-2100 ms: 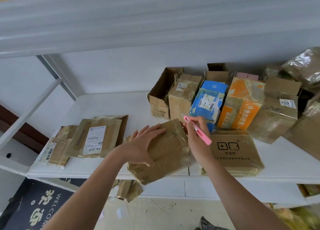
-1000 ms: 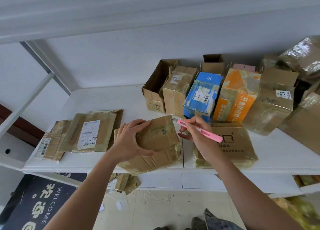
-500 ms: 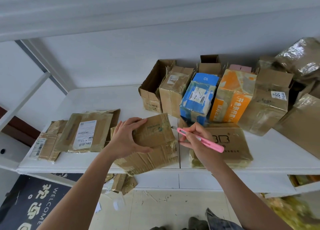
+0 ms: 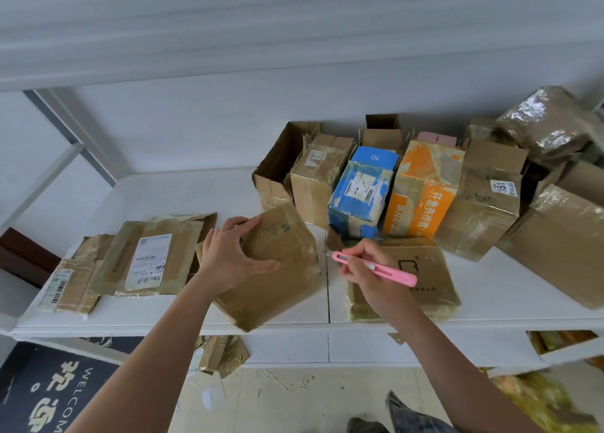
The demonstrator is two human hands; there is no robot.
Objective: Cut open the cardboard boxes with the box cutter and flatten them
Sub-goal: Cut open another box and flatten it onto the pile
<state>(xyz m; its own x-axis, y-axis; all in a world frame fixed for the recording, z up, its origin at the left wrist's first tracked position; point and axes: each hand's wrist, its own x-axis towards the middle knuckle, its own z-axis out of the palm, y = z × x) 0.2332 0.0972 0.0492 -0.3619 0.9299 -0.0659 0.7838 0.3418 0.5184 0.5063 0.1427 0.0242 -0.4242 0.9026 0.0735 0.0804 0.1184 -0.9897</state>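
Over on the left of the white surface (image 4: 170,191) lies the flattened pile (image 4: 143,262), thin slabs of brown cardboard under glossy tape, one bearing a white shipping label. Moving right, the left hand (image 4: 233,259) comes in on top of the brown box (image 4: 277,269), fingers curled over its far-left edge and thumb spread across the near face, gripping it in place. That box sits at the near edge of the surface, turned corner-on, its skin crinkled with shiny tape.

Now the key relation: the box cutter (image 4: 376,268) sits just right of the box, held pen-style in the right hand (image 4: 372,279), fingers pinched round the pink plastic body. Its long axis runs left to right, tip pointing left at the box's right edge, a small gap apart. The right hand is the nearer one for the cut; my read is a short move left brings the tip onto the taped seam.

Under that hand lies a flat printed carton (image 4: 431,275). Further right and far, standing boxes crowd together: a blue box (image 4: 359,194), an orange box (image 4: 421,197), then plain tape-wrapped ones.
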